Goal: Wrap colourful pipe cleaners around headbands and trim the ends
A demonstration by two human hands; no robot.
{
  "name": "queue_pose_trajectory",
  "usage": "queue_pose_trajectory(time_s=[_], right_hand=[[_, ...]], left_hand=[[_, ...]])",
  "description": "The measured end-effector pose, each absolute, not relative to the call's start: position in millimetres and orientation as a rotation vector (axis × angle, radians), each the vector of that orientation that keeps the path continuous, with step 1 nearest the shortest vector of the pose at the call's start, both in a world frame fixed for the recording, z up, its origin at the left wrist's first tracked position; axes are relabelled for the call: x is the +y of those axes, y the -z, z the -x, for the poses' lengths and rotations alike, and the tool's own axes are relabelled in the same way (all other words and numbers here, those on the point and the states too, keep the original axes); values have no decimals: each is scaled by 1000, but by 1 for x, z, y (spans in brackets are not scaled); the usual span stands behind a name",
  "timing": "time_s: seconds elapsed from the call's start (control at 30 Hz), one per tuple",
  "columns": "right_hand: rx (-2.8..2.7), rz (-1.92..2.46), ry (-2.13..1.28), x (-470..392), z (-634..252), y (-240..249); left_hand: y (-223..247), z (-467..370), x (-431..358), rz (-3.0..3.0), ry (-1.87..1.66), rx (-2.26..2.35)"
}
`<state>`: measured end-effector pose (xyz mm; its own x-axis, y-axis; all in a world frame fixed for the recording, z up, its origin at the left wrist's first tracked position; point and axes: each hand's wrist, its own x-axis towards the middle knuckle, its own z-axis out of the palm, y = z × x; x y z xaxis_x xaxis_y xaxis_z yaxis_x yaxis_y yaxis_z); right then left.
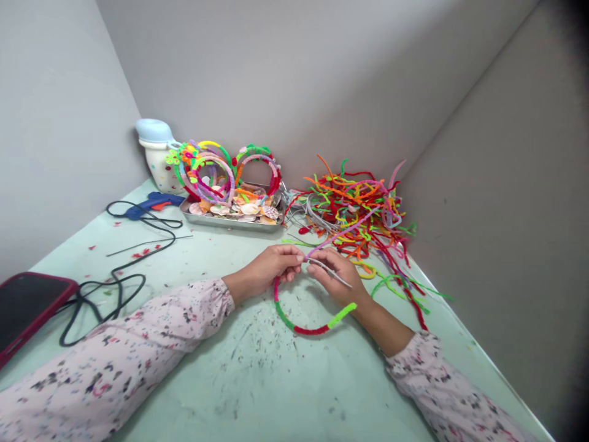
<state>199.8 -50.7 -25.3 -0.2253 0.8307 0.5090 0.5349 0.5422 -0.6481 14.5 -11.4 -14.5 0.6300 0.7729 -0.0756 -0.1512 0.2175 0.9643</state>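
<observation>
A person's left hand [271,265] and right hand [338,273] meet over a pale green counter [257,380], each grip pinched shut on the top of a headband [306,319] half wrapped in pink, green and red fuzzy wire. The right fingers also clamp a purple pipe cleaner [345,232] that rises toward the far corner, and a bare grey end of the band pokes out past the right knuckles. The wrapped lower arc of the headband rests on the counter just in front of the wrists.

Open, scuffed surface lies in front of the hands, between the two floral sleeves. To the right, the counter's edge runs close against a grey wall, and a loose heap of pipe cleaners [359,209] crowds that corner, its strands trailing to just beside the right wrist. Behind the left hand sit a metal tray [230,220] of shells and finished headbands [221,172], a white jar [156,159] and a blue glue gun [151,202], whose black cord [115,276] loops leftward. A red-cased phone [27,307] is cut off by the left frame edge. The fingertips hide exactly where the purple wire meets the band.
</observation>
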Motion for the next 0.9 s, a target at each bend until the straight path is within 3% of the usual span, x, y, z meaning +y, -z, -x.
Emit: queue_pose_trajectory(time_s=[0.9], right_hand=[[-1945,1008,-139,-57,-198,25]], left_hand=[[7,-11,-14,-1215,-657,682]])
